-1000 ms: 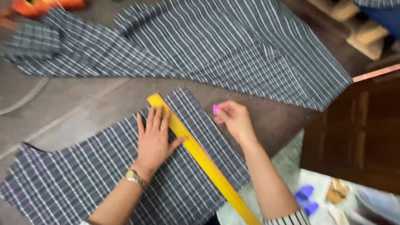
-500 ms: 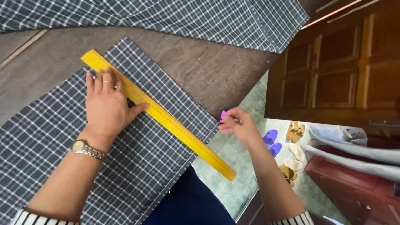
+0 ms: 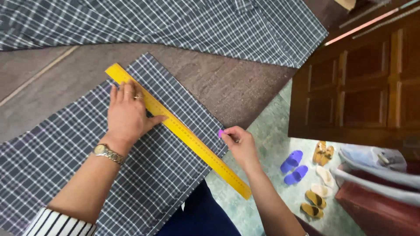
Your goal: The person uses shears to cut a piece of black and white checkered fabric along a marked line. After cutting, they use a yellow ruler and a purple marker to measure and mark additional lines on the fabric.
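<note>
A long yellow ruler [image 3: 183, 133] lies diagonally across a dark checked piece of fabric [image 3: 87, 161] on a brown table [image 3: 227, 87]. My left hand [image 3: 127, 114], with rings and a wristwatch, presses flat on the ruler's upper part. My right hand [image 3: 238, 146] pinches a small purple piece of chalk [image 3: 220, 133] right beside the ruler's edge, at the fabric's corner near the table edge.
A larger checked fabric piece [image 3: 188, 22] spreads across the far side of the table. A dark wooden cabinet [image 3: 363, 83] stands to the right. Several sandals and slippers [image 3: 306, 170] lie on the green floor below.
My right hand with the chalk has moved along the ruler toward its lower end and now sits at the fabric's edge. My left hand stays pressed on the ruler.
</note>
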